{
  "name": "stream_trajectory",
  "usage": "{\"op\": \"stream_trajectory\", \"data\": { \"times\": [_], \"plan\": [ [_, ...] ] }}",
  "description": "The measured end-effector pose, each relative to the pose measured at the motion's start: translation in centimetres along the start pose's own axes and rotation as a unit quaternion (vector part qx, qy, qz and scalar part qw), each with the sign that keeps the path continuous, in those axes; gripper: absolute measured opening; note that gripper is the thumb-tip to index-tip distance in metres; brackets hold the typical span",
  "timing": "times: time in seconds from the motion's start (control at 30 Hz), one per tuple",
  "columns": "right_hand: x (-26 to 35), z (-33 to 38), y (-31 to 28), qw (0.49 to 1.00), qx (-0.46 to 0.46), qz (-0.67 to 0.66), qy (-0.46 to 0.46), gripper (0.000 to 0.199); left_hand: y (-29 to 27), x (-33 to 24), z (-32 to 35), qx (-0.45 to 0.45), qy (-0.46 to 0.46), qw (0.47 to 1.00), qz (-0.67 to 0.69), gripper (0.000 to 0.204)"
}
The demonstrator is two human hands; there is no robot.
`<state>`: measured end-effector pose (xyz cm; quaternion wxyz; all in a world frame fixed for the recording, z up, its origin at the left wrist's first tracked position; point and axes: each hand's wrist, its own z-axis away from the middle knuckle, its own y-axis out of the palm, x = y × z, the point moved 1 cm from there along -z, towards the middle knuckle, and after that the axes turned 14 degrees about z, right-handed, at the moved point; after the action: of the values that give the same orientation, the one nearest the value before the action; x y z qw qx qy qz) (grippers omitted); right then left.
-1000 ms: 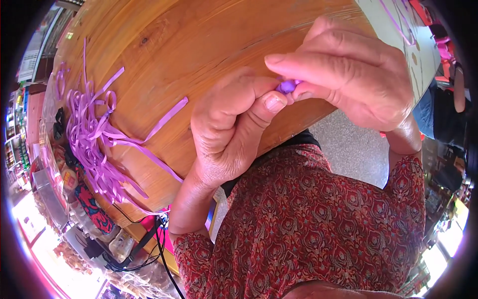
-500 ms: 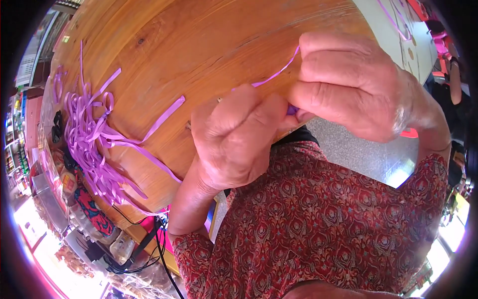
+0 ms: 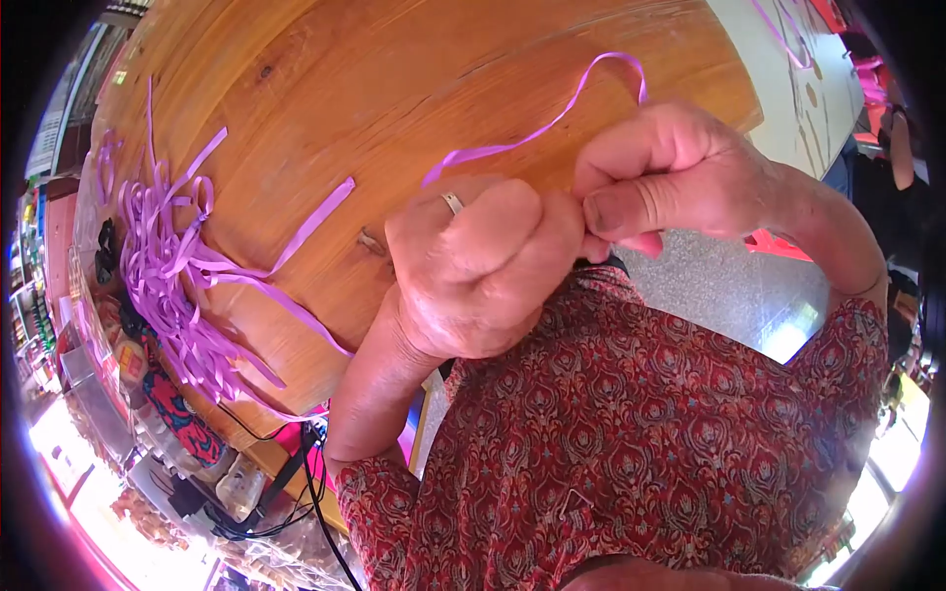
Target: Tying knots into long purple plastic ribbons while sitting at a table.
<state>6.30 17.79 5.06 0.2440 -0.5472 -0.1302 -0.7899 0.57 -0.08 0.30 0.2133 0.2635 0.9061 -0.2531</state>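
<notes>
We're apparently working purple ribbon, right hand pinched, contents hidden, left hand unreadable; next calls for steady tension

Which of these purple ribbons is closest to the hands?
The single strand curving over the wood just beyond the left hand and right hand. The tangled bunch lies farther left, and another ribbon lies on the white surface at upper right.
</notes>
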Motion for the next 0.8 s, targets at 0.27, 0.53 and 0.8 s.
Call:
{"op": "stream_trajectory", "data": {
  "times": [0.27, 0.53, 0.8],
  "plan": [
    [1.0, -0.1, -1.5, 0.994, -0.107, -0.001, 0.029, 0.023, -0.4, 1.4, -0.8, -0.092, -0.094, 0.991, 0.027, 0.015],
    [1.7, 0.0, -1.9, 0.972, -0.180, 0.149, -0.011, 0.015, -0.6, 1.0, -1.2, -0.095, -0.271, 0.945, 0.160, 0.024],
    [-0.5, 3.1, -6.1, 0.939, -0.297, 0.155, -0.077, 0.015, -1.3, 1.9, -1.5, -0.155, -0.215, 0.961, -0.078, 0.040]
  ]
}}
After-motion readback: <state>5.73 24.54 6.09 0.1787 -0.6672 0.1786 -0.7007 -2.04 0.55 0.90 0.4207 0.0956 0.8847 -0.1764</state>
